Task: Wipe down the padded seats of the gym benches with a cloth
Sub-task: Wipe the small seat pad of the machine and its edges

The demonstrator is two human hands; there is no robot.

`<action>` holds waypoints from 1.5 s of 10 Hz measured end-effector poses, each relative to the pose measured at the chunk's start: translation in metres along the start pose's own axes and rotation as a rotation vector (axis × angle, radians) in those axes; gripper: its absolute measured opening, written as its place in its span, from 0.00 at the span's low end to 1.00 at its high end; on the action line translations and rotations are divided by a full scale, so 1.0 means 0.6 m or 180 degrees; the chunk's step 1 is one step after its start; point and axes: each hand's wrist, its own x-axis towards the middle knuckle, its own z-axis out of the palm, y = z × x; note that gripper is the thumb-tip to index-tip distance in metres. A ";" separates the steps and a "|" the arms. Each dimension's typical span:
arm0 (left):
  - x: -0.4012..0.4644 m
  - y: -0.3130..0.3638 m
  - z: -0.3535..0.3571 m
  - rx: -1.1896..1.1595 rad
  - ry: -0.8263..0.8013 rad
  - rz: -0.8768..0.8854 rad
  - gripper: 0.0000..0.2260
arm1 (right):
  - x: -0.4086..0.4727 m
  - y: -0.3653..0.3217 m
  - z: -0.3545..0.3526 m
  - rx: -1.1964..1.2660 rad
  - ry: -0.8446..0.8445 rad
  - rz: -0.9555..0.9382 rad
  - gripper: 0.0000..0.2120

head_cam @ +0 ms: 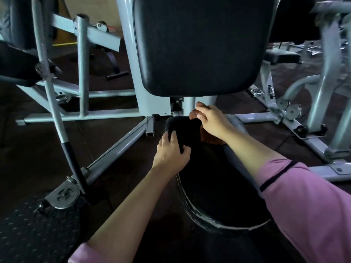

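Holding the dark cloth [183, 130] on the seat pad [218, 179] below the backrest [199, 44], your left hand [171, 152] grips it, your right hand [210, 120] pinches it, and tugging apart could make it slip.

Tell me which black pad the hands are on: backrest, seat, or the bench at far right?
The seat, the low dark pad under the upright backrest. Left hand and right hand both touch it; the far-right bench pad is untouched.
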 end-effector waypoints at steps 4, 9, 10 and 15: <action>0.024 0.056 0.023 0.0866 -0.0121 0.0559 0.24 | -0.054 0.043 -0.024 -0.0661 0.0095 0.0155 0.20; 0.088 0.072 0.067 0.0968 -0.0024 0.0808 0.25 | 0.041 0.131 -0.030 -0.0268 -0.0167 0.1015 0.17; 0.088 0.075 0.071 0.0970 0.0021 0.0811 0.25 | 0.028 0.154 -0.034 -0.0098 -0.0042 0.1318 0.18; 0.087 0.075 0.074 0.0985 0.0079 0.0817 0.25 | 0.039 0.149 -0.020 -0.0011 -0.0077 0.1055 0.18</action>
